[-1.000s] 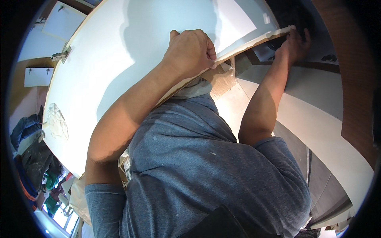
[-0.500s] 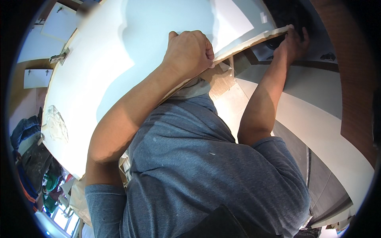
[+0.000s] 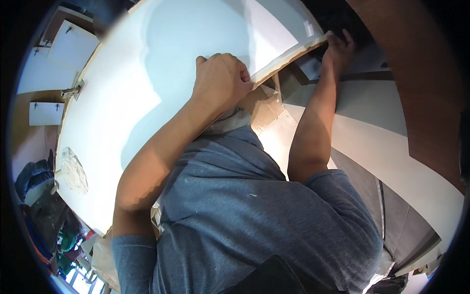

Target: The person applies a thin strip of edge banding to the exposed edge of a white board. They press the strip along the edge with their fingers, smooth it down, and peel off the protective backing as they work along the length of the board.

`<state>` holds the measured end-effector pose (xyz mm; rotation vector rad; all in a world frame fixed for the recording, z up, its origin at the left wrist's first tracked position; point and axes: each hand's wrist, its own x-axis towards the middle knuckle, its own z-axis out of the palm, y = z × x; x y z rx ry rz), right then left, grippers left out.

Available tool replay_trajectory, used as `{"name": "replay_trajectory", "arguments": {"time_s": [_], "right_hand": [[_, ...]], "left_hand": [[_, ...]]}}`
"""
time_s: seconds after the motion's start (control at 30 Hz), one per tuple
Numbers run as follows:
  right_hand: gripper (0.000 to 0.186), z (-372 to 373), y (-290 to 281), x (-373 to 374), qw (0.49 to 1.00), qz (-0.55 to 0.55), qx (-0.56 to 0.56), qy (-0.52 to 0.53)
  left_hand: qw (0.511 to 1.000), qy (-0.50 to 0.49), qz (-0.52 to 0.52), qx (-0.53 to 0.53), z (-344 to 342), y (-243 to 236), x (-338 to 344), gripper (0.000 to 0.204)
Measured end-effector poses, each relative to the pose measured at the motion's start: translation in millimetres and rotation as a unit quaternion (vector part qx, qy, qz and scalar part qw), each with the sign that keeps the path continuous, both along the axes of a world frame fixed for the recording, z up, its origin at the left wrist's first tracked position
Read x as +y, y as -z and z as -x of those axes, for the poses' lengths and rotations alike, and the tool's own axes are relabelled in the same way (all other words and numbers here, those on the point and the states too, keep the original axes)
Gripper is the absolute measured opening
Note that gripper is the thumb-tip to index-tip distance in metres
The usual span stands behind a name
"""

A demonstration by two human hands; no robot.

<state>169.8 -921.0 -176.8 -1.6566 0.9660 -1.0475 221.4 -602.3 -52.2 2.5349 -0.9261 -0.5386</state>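
Observation:
A large white panel (image 3: 107, 142) with metal hinges (image 3: 73, 89) spans the upper left, a pale strip (image 3: 284, 61) along its near edge. My left hand (image 3: 220, 81) is closed on that edge, fingers curled, knuckles up. Farther up to the right, my right hand (image 3: 337, 51) holds the edge near the panel's corner, one or more fingers raised. Brown cardboard (image 3: 262, 110) shows under the edge between my arms. A crumpled whitish piece (image 3: 73, 169) lies on the panel's left part.
A dark wood board (image 3: 431, 112) and pale curved-looking surfaces (image 3: 391, 181) are on the right. Small white panels with fittings (image 3: 45, 113) stand at the far left, above a jumble of dark clothing (image 3: 36, 210). A blurred dark shape (image 3: 107, 14) is at top left.
The view has turned slightly, shifting both hands leftward in the picture, my left hand also lower. Both still grip the edge. The blurred dark shape has appeared at top left.

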Motion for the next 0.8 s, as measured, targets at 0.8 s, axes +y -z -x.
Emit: {"name": "replay_trajectory", "arguments": {"time_s": [0.8], "right_hand": [[0.061,2,22,-8,0.994,0.093,0.039,-0.036]], "left_hand": [[0.999,0.006,0.022,0.028,-3,0,2,0.018]]}}
